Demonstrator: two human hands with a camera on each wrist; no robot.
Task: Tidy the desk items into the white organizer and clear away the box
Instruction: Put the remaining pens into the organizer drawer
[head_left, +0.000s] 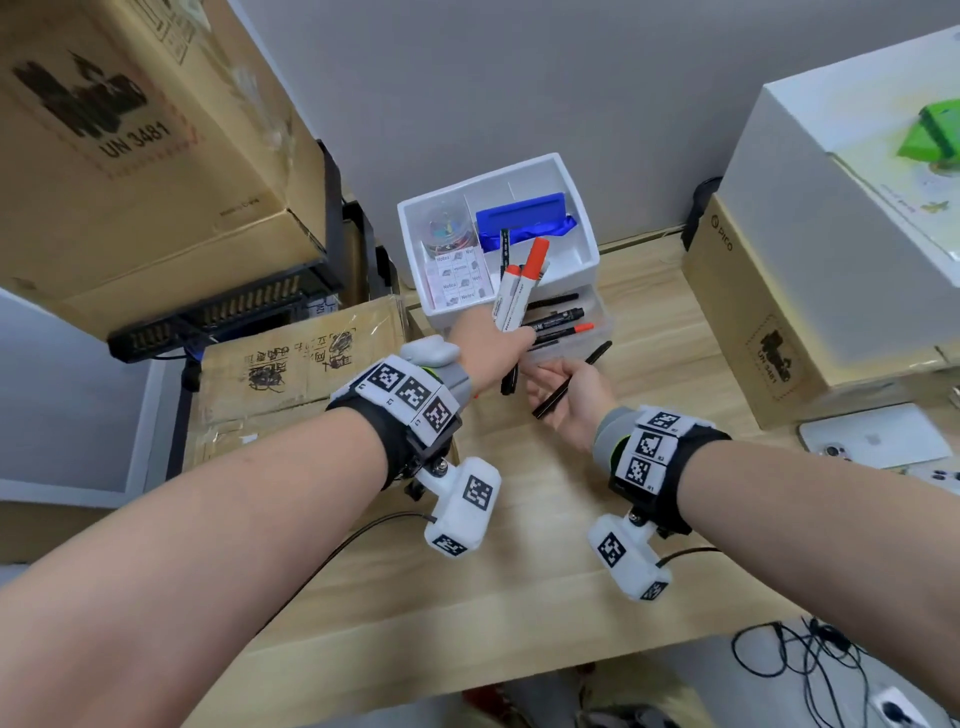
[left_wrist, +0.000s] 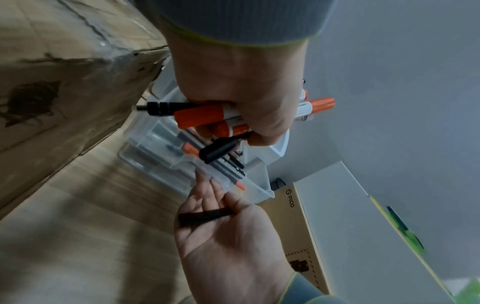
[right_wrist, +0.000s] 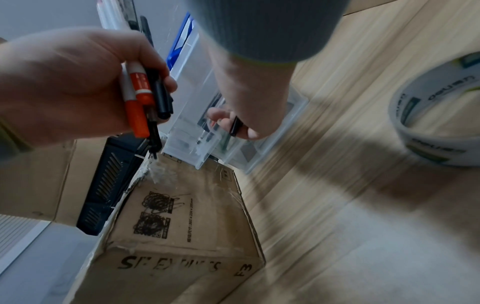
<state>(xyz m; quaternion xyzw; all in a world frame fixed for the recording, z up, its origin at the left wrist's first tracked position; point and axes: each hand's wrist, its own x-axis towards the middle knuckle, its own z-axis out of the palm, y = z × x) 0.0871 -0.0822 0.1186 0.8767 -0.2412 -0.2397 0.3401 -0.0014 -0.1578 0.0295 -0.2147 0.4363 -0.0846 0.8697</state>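
Observation:
My left hand (head_left: 511, 345) grips a bundle of markers (head_left: 522, 283), orange-capped white ones together with black pens, upright over the clear plastic box (head_left: 597, 317). More pens lie inside that box. Behind it stands the white organizer (head_left: 582, 208), which holds a blue item, coloured clips and sticky notes. My right hand (head_left: 563, 387) is palm up just in front of the clear box, its thumb pinning a black pen (head_left: 569, 382) across the fingers. The left wrist view shows the bundle (left_wrist: 200, 117) and the black pen (left_wrist: 205, 216). In the right wrist view the pen (right_wrist: 236, 125) shows at the fingertips.
A taped cardboard box (head_left: 291, 364) sits left of the clear box, with a larger carton (head_left: 130, 145) above it. At right are a PICO carton (head_left: 753, 322), a white box (head_left: 810, 218) and phones (head_left: 878, 436). A tape roll (right_wrist: 436, 115) lies on the wooden desk (head_left: 519, 597).

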